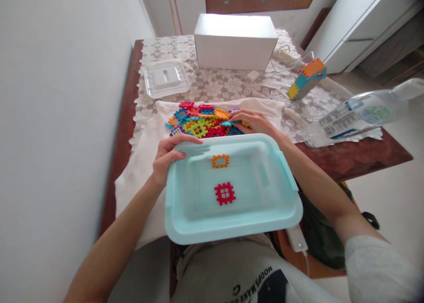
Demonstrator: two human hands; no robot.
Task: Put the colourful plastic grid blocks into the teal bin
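tub (253, 190) before pile (198, 129), box (233, 51) behind, bottle (359, 116) at right

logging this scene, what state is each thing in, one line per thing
Aqua tub, open
Orange piece, loose inside the tub
Red piece, also loose inside
Left hand, gripping the tub's rim
Piece heap, loosely jumbled
Right hand, on the heap, grip unclear
White cloth, spread under the heap
Block model, assembled
Bottle, capped
Drawers, shut
White box, no opening visible
Clear plastic tray, lying flat
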